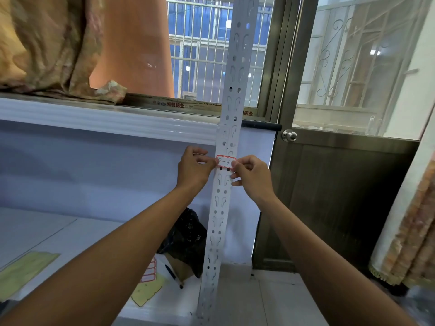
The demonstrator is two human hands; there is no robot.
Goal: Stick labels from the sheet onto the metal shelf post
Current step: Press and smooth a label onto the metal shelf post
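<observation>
A white perforated metal shelf post (220,203) stands upright in the middle of the view. A white label with a red border (226,160) lies across the post at hand height. My left hand (194,168) pinches the label's left end with thumb and forefinger. My right hand (250,176) pinches its right end. The label sheet (149,272), with red-bordered labels, lies on the lower shelf board, partly hidden behind my left forearm. A yellowish backing sheet (147,291) lies under it.
A dark pen (173,274) and a black plastic bag (186,236) over a cardboard box sit on the white shelf board (70,234). Another yellowish sheet (23,269) lies at left. A metal door with a round knob (289,135) stands to the right.
</observation>
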